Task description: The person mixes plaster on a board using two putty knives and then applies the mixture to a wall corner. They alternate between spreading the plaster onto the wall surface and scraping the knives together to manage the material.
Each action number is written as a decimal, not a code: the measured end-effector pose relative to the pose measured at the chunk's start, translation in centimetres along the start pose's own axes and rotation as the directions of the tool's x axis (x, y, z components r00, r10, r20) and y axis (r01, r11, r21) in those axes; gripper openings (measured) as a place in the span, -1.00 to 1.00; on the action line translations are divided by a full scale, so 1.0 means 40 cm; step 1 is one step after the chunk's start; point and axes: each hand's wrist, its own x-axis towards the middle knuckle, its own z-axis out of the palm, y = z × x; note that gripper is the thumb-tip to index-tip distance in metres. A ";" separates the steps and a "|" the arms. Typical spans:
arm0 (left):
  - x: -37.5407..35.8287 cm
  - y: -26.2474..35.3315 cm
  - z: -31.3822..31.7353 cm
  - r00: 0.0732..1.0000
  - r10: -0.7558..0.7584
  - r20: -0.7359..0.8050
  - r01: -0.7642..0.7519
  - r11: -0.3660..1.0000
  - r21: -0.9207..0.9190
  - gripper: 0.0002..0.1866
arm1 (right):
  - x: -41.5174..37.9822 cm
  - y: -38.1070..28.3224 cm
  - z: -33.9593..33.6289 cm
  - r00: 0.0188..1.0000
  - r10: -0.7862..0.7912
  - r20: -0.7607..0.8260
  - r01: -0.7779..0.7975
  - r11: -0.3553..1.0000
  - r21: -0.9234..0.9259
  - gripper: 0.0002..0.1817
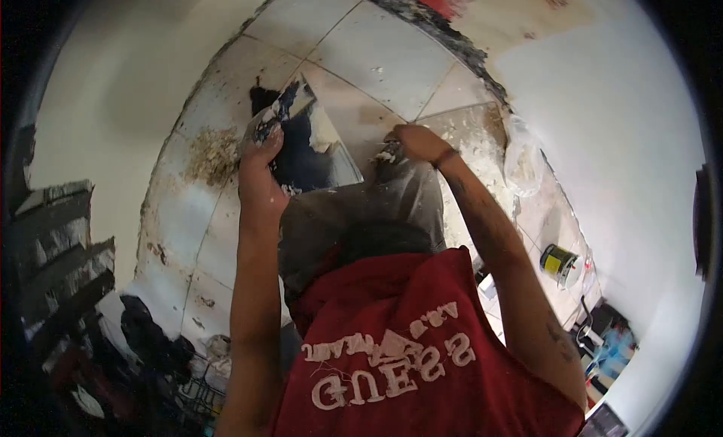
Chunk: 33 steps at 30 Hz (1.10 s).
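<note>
My left hand [261,155] grips the left edge of a flat, tile-like slab [305,155]. The slab is dark blue-black with cream and white patches, and it leans tilted in front of my knees. Over my right knee, my right hand [422,145] is closed, with its fingers curled near a dark, white-flecked patch [387,152]. Whatever it may hold is too small and blurred to name. Grey-brown trousers [331,219] cover my legs below both hands.
Pale floor tiles [369,53] surround me, with a crumbly debris pile [215,155] at left. White rubble [474,155] and a clear plastic bag [521,162] lie at right. A bucket [559,264] stands by the right wall. Dark splintered boards [60,241] are at far left.
</note>
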 end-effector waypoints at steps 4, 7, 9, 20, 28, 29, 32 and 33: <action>-0.142 0.012 -0.051 0.970 0.106 -0.217 -0.090 0.993 0.082 -0.62 | 0.310 0.033 0.110 0.863 0.051 0.503 0.174 0.905 -0.389 -0.59; -0.196 -0.049 -0.165 0.956 0.082 -0.280 -0.084 0.996 0.006 -0.62 | 0.354 -0.002 0.146 0.835 -0.046 0.548 0.256 0.915 -0.313 -0.62; -0.220 -0.082 -0.225 0.976 0.007 -0.220 -0.038 0.990 -0.139 -0.61 | 0.340 -0.004 0.177 0.800 -0.039 0.598 0.314 0.878 -0.362 -0.63; -0.190 -0.118 -0.259 0.989 -0.033 -0.146 0.018 0.995 -0.102 -0.64 | 0.249 0.007 0.045 0.799 -0.103 0.593 0.384 0.846 -0.371 -0.68; -0.156 -0.087 -0.248 0.989 -0.089 -0.116 0.078 0.992 -0.096 -0.67 | 0.172 -0.060 -0.035 0.758 -0.068 0.649 0.385 0.849 -0.361 -0.69; -0.152 -0.088 -0.251 0.990 -0.094 -0.104 0.082 0.991 -0.110 -0.67 | 0.165 -0.063 -0.041 0.767 -0.050 0.640 0.359 0.860 -0.364 -0.64; -0.142 -0.103 -0.280 0.989 -0.104 -0.104 0.089 0.987 -0.135 -0.67 | 0.149 -0.015 -0.047 0.791 -0.046 0.610 0.297 0.900 -0.319 -0.49; -0.137 -0.110 -0.292 0.987 -0.108 -0.122 0.092 0.987 -0.134 -0.67 | 0.151 0.029 -0.035 0.800 -0.071 0.595 0.283 0.921 -0.269 -0.48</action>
